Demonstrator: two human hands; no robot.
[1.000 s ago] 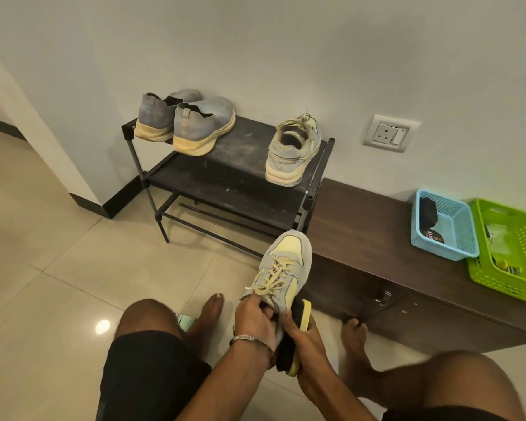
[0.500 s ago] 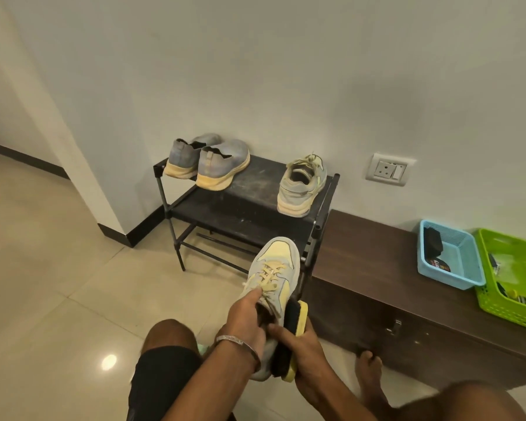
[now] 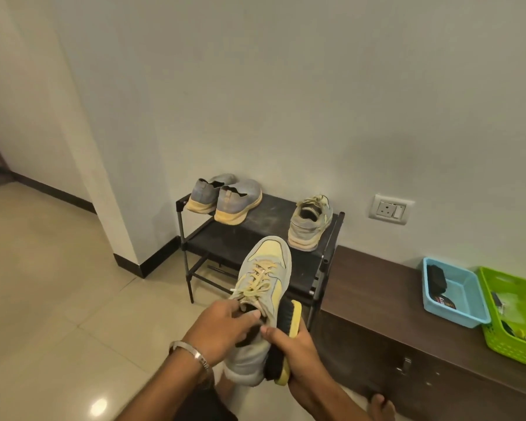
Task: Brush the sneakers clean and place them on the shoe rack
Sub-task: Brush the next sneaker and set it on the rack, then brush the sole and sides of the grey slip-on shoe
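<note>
My left hand (image 3: pixel 222 329) grips a grey and yellow laced sneaker (image 3: pixel 263 278) by its collar, toe pointing up and away. My right hand (image 3: pixel 292 344) holds a yellow-backed brush with black bristles (image 3: pixel 286 329) against the sneaker's right side. Behind them stands a black shoe rack (image 3: pixel 274 220). Its matching sneaker (image 3: pixel 308 224) rests on the right of the top shelf, heel toward me. A grey pair with tan soles (image 3: pixel 228 199) sits at the shelf's left.
A low dark wooden cabinet (image 3: pixel 392 299) runs along the wall right of the rack. On it stand a blue basket (image 3: pixel 456 296) and a green basket (image 3: pixel 516 317) with small items. A wall socket (image 3: pixel 390 209) is above. Glossy tiled floor (image 3: pixel 58 284) lies left.
The camera has tilted upward, so the rack and wall sit lower in view. The sneaker and brush stay together in my hands, raised closer to the rack's front.
</note>
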